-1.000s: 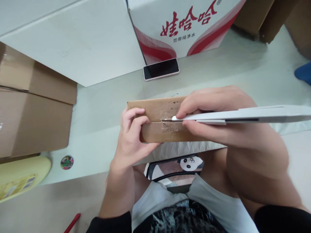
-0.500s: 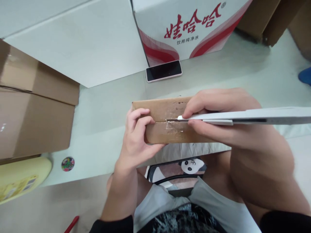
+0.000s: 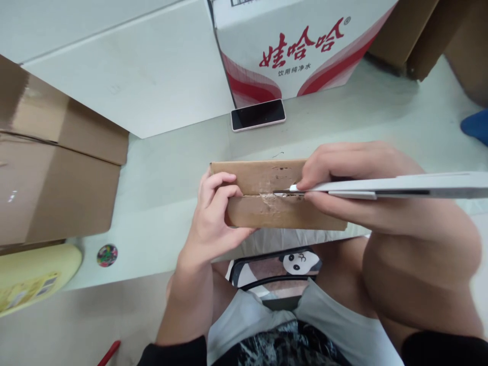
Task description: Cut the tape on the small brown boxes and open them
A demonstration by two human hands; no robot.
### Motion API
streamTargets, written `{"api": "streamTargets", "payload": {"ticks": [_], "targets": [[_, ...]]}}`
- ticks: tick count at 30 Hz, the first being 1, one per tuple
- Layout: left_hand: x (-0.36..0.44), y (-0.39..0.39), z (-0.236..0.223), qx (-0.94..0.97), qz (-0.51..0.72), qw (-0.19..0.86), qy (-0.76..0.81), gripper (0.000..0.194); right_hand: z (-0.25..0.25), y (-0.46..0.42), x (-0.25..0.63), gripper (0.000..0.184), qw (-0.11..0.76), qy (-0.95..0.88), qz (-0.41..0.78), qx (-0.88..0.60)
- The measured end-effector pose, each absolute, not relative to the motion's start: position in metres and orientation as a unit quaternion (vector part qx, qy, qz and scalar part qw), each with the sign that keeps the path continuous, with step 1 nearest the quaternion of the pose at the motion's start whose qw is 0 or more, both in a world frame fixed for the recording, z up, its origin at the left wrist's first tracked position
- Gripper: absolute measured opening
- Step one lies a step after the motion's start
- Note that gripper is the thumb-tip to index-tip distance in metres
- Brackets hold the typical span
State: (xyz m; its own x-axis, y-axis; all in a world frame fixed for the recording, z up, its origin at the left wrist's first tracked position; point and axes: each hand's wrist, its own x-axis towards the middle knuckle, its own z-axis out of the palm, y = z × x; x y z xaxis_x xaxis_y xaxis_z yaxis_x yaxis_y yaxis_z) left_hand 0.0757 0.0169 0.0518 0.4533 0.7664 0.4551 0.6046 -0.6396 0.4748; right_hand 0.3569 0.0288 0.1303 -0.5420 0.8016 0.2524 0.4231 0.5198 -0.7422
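- At far left, brown cardboard cartons (image 3: 76,198) are standing above a pale yellow bottle (image 3: 46,277); the left edge is cutting off both.
- A round patterned sticker or disc (image 3: 107,255) is lying on the pale tabletop (image 3: 160,203); its design is hard to make out.
- The left hand (image 3: 208,211) is grasping the left end of a small cardboard box (image 3: 253,178), its bent fingers pressing near the seam and its thumb lying along the near edge.
- The box is sitting between both hands, by the table's near edge; its underside and contents are staying out of sight, so whether it is touching the table I cannot tell.
- Clear tape (image 3: 269,202) is crossing the seam. The blade (image 3: 281,192) is now lying farther right along it than half a second ago, so the tape seems to be parting there.
- The right hand (image 3: 354,162) is pinching a white box cutter (image 3: 392,184) between thumb and forefinger; its other fingers are mostly hiding, and the right edge is cropping the handle.
- At far right, a blue object (image 3: 476,127) is showing only partly.
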Motion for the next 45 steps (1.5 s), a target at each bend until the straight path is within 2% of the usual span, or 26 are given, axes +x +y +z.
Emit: {"api": "streamTargets", "payload": {"ticks": [6, 11, 20, 25, 35, 40, 45], "targets": [[0.074, 0.019, 0.051, 0.844, 0.315, 0.121, 0.416, 0.061, 0.128, 0.031, 0.354, 0.011, 0.321, -0.808, 0.305, -0.389], [0.074, 0.021, 0.049, 0.846, 0.331, 0.120, 0.400, 0.059, 0.125, 0.034, 0.356, 0.012, 0.293, -0.813, 0.318, -0.389], [0.073, 0.019, 0.050, 0.846, 0.331, 0.123, 0.399, 0.053, 0.120, 0.030, 0.351, 0.014, 0.348, -0.802, 0.303, -0.379], [0.074, 0.019, 0.051, 0.845, 0.328, 0.126, 0.403, 0.054, 0.130, 0.031, 0.352, 0.019, 0.305, -0.817, 0.317, -0.374], [0.075, 0.018, 0.050, 0.843, 0.333, 0.123, 0.403, 0.057, 0.130, 0.030, 0.358, 0.017, 0.301, -0.816, 0.322, -0.374], [0.073, 0.017, 0.053, 0.852, 0.313, 0.129, 0.400, 0.053, 0.132, 0.025, 0.351, 0.019, 0.334, -0.780, 0.336, -0.409], [0.072, 0.017, 0.051, 0.850, 0.321, 0.128, 0.399, 0.055, 0.138, 0.003, 0.324, 0.023, 0.426, -0.680, 0.274, -0.531]]}}
